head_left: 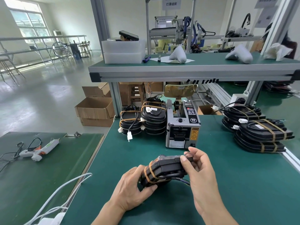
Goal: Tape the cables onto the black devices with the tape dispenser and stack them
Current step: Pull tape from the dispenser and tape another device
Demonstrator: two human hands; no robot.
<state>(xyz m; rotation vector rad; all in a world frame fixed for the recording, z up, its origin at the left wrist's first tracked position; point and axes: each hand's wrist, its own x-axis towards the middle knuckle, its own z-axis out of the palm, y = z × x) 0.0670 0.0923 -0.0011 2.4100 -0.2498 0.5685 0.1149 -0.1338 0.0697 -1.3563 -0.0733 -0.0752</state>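
Near centre, above the green table (pixel 227 184): left hand (pixel 131 190) grips the black device (pixel 164 170) from below; right hand (pixel 198 169) pinches its right end. Cable (pixel 175 177) taped on. Beyond, tape dispenser (pixel 182 125). Farther left, 2 stacks (pixel 142 120); right, more stacks (pixel 258 132).

You face a green-topped bench (pixel 227 184) with an aluminium-framed upper shelf (pixel 186 73) across its back. To your left stands a second, darker green table (pixel 40 168), just beside the bench. The floor (pixel 40 98) is pale, glossy and reflects daylight from a large window (pixel 30 25) in the far left wall. Long tables (pixel 24 51) and stools (pixel 84 47) line that wall. Open cardboard boxes (pixel 95 109) sit on the floor near the shelf leg. Behind the shelf you see further aluminium racks (pixel 191 30) and a hanging sign (pixel 171 3).
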